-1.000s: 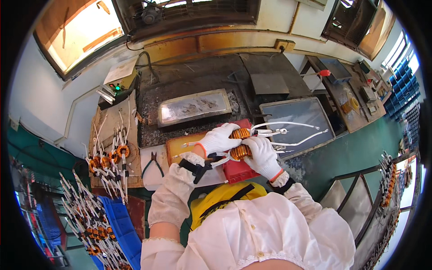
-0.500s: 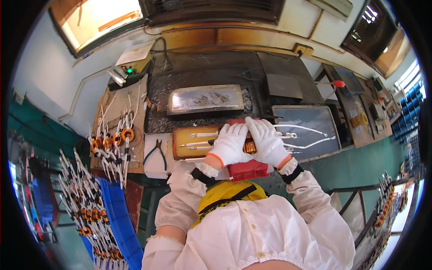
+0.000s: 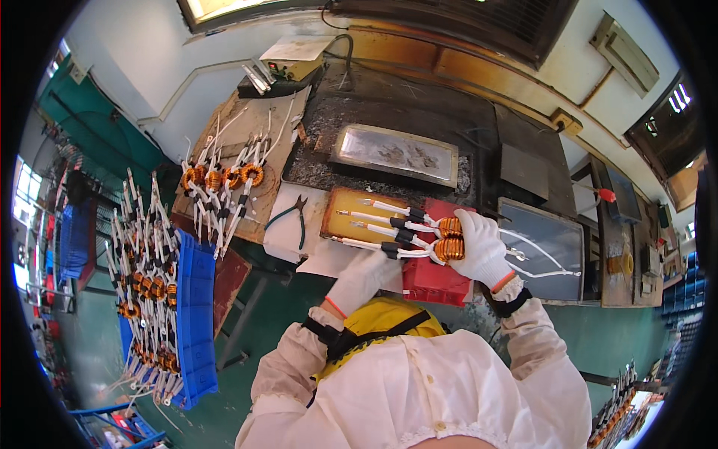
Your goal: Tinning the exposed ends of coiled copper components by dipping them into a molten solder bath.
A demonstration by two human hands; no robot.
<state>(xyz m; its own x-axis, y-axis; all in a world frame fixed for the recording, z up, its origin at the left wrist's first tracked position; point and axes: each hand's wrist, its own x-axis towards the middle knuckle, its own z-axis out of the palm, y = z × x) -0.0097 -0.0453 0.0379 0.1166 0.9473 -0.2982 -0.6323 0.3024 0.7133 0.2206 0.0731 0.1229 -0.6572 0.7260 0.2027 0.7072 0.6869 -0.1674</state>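
Two copper-wound toroidal coils point(image 3: 449, 239) lie side by side on a red block point(image 3: 436, 281). Their white leads with black sleeves point(image 3: 395, 236) reach left over a yellow sponge-like pad in a brown-edged tray point(image 3: 345, 203). Other white leads point(image 3: 535, 253) with lug ends reach right over a grey tray point(image 3: 565, 233). My right hand point(image 3: 481, 247), in a white glove, is closed around the right side of the coils. Below the lowest lead, my left hand point(image 3: 362, 283), gloved too, is near the black sleeves; motion smears its fingers.
Pliers point(image 3: 300, 217) rest on white paper left of the yellow pad. Behind it stands a rectangular metal pot point(image 3: 396, 153) with a silvery surface. More coils point(image 3: 217, 178) lie on the board at left, and a blue bin point(image 3: 196, 322) holds many others.
My left hand has left the coils and moved left and nearer to me, uncovering them. My right hand stays at the coils. The whole view has swung left.
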